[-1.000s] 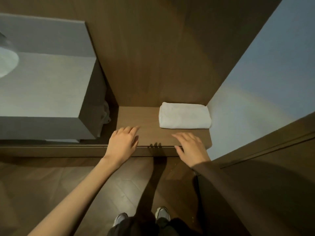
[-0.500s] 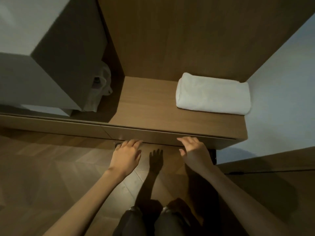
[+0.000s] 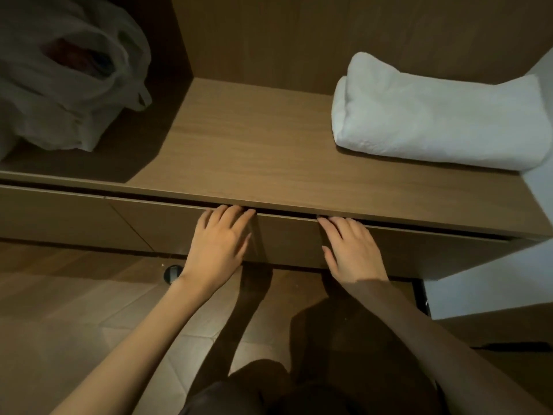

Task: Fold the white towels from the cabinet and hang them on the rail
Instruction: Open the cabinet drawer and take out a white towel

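Observation:
A folded white towel (image 3: 443,115) lies on the right end of a low wooden cabinet top (image 3: 254,145). Below the top runs a drawer front (image 3: 287,238). My left hand (image 3: 218,244) lies flat against that front, its fingertips reaching into the dark gap under the top. My right hand (image 3: 350,247) does the same a little to the right. Both hands have straight fingers and hold nothing. No rail is in view.
A translucent plastic bag (image 3: 68,76) with something inside sits in the dark recess at the left. A wooden back panel rises behind the cabinet top. A pale wall (image 3: 538,190) bounds the right side. My knees show at the bottom, above a wooden floor.
I have crouched much closer to the cabinet. Both hands moved from the top's front edge down onto the drawer front, fingertips now in the gap under the top.

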A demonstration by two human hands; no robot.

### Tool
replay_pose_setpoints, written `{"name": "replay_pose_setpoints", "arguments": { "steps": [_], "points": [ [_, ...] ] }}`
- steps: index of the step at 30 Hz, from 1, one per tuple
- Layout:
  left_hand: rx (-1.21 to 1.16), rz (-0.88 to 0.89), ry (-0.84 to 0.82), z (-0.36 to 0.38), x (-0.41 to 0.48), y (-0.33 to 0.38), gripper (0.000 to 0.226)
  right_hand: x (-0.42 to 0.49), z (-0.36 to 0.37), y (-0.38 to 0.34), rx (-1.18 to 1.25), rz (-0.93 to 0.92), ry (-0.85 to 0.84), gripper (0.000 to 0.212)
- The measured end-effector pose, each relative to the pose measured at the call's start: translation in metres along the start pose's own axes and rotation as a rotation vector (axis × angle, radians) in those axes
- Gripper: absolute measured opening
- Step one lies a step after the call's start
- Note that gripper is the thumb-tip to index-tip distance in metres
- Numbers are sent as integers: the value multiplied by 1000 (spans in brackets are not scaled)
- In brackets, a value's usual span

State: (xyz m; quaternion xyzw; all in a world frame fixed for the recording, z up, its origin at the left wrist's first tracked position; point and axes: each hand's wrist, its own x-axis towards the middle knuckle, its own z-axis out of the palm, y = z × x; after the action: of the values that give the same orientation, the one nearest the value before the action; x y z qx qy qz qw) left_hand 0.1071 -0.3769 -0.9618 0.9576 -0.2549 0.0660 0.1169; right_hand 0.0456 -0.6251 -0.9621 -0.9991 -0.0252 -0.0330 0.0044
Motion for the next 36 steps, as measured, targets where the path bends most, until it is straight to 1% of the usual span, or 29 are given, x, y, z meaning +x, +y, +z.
{"name": "replay_pose_setpoints", "arguments": {
  "steps": [4,7,9,11,14,18,21,22,24,26,28,29,30,32,33,34,36],
  "points": [
    [51,40,166,29,7,-3,48,5,31,-4,0,42,208,60],
    [64,46,246,41,9,-2,45,9,40,-9,45,64,337,52],
    [62,48,281,42,10,-2,40,12,37,-6,78,59,386,44],
    [44,62,283,41,4,-2,34,9,35,-6,113,19,372,36],
    [17,87,233,36,-17,0,28,-7,33,-15,219,-36,294,25],
    [56,84,103,26,-56,0,28,-44,36,-18,207,-138,201,25],
    [151,110,37,25,-83,3,38,-67,40,-16,129,-224,165,39],
    [185,109,-10,24,-92,5,42,-73,41,-18,87,-263,150,46],
    [236,91,-124,28,-108,10,50,-82,43,-27,1,-330,3,57],
    [285,67,-234,47,-124,13,58,-92,50,-40,-97,-370,-225,66],
    [306,53,-366,74,-146,19,69,-106,73,-52,-185,-440,-399,74],
    [322,30,-427,93,-159,17,75,-115,90,-58,-205,-450,-470,77],
    [334,4,-455,110,-172,15,83,-125,110,-62,-199,-425,-532,80],
    [370,30,-411,144,-189,6,106,-140,153,-66,-165,-382,-585,82],
    [405,50,-386,162,-196,-1,116,-145,173,-66,-165,-373,-597,79],
    [422,61,-379,177,-202,-5,117,-148,187,-67,-167,-364,-594,76],
    [404,84,-351,202,-207,-11,105,-151,208,-68,-221,-337,-606,77]
  ]
}}
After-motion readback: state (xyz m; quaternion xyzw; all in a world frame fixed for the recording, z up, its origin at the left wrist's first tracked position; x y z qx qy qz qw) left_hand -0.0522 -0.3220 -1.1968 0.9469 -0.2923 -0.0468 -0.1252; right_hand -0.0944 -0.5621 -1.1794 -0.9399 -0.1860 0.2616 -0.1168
